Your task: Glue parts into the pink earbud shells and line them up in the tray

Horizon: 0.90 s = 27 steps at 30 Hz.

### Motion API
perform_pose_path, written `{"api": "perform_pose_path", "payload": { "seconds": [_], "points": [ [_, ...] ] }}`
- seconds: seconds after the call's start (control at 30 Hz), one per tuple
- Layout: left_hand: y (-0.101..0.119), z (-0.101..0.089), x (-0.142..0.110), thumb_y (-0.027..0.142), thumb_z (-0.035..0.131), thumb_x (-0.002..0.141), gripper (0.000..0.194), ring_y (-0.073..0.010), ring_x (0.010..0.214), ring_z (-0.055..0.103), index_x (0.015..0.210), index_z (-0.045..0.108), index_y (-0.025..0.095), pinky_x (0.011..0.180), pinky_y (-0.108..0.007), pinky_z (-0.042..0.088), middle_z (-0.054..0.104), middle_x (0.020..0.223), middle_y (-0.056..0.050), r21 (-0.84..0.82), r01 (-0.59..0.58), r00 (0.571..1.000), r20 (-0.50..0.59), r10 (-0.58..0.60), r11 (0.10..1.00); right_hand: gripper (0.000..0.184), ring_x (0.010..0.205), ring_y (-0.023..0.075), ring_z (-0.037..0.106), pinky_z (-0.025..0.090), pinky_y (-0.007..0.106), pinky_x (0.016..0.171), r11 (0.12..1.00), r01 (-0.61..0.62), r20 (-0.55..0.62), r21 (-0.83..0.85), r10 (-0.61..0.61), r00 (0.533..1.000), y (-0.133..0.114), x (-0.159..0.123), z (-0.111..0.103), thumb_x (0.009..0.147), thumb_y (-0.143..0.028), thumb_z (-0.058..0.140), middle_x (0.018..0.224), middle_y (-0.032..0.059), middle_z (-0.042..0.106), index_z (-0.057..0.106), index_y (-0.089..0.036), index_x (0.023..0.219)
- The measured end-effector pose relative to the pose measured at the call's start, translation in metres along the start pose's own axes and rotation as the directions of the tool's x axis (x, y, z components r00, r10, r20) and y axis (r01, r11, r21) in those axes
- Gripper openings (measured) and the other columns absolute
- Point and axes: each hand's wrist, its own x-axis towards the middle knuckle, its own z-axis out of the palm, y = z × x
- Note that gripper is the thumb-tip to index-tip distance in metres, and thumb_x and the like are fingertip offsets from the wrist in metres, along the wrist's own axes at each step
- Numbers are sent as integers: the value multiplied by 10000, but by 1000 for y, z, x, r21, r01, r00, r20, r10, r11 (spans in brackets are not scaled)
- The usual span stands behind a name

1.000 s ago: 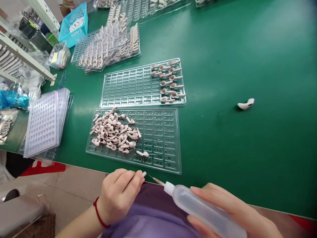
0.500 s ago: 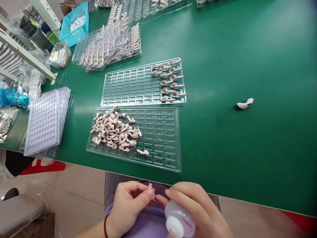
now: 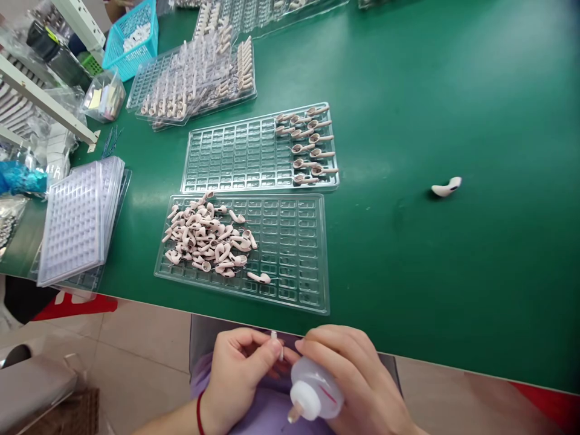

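My left hand (image 3: 240, 368) is closed, thumb and fingers pinching a small white earbud shell (image 3: 274, 336); its stem end pokes up and the fingers hide most of it. Wrapped around a translucent squeeze bottle (image 3: 322, 386) is my right hand (image 3: 362, 377); the bottle's white cap and narrow tip slant down toward me. Both hands are close together over my lap, in front of the table edge. Just beyond them, a clear tray (image 3: 301, 248) bears a heap of white earbud shells (image 3: 203, 238). Behind it, another clear tray (image 3: 235, 154) has several shells in its right-hand columns.
A single earbud shell (image 3: 447, 187) lies on the green table (image 3: 453, 272) at right. Filled clear trays (image 3: 149, 75) are stacked at the back, near a blue basket (image 3: 131, 45) and a small plastic box (image 3: 105, 99). White trays (image 3: 75, 223) are piled at left.
My right hand and the bottle have shifted slightly left, and the bottle's tip has come into fuller view. My left hand keeps its pinch on the earbud shell. The whole view has shifted slightly.
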Motion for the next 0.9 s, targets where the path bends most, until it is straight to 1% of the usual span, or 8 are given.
{"api": "perform_pose_path", "payload": {
  "seconds": [0.47,0.57,0.63,0.7,0.73,0.8,0.87,0.9],
  "points": [
    [2,2,2,373,782,760,245,-155,580,674,660,780,149,584,-226,553,764,661,-55,15,-61,998,-13,61,998,230,806,182,564,474,335,724,1000,5,17,-16,-5,1000,0,0,1,838,-24,552,895,72,606,595,-163,1016],
    [4,-3,3,350,748,795,218,-159,607,689,707,786,155,603,-229,561,778,714,-62,78,-84,996,30,82,993,249,811,189,568,481,344,730,999,23,14,-46,-22,1000,0,0,1,838,-11,540,900,78,610,588,-162,1030],
    [6,-8,1,304,723,822,165,-165,655,702,769,794,165,629,-229,562,783,760,-64,214,-165,986,41,160,963,273,802,183,574,502,328,713,1000,25,18,-13,-25,1000,1,2,-1,839,-6,536,898,76,614,578,-164,1057],
    [10,-13,-3,239,727,821,94,-158,674,698,806,794,174,641,-218,553,776,761,-56,415,-351,933,74,353,839,280,782,170,581,528,291,670,996,-24,40,89,21,999,3,3,-5,854,-36,559,887,64,607,555,-179,1096],
    [12,-16,-4,208,737,813,65,-150,669,690,820,790,172,638,-210,546,767,751,-52,505,-460,875,117,470,730,286,772,163,587,537,273,647,987,-66,52,147,59,997,4,4,-9,860,-62,580,881,56,601,540,-189,1113],
    [17,-20,-7,157,744,806,66,-134,641,669,863,777,159,622,-201,537,741,732,-49,614,-633,715,231,659,472,313,767,158,606,546,254,622,963,-155,57,219,146,988,8,6,-18,855,-106,631,877,45,592,519,-205,1130],
    [21,-21,-7,126,723,826,110,-130,638,658,929,754,146,614,-204,538,718,742,-53,653,-708,580,318,750,271,341,781,167,625,549,265,637,954,-217,-5,205,223,975,13,8,-28,829,-132,680,885,41,600,520,-220,1117],
    [23,-21,-6,117,710,838,127,-131,643,655,958,743,144,613,-208,541,710,751,-56,666,-718,537,346,769,202,342,783,173,630,550,278,652,954,-241,-51,180,254,966,17,10,-32,816,-155,703,886,38,607,526,-230,1099]
  ]
}}
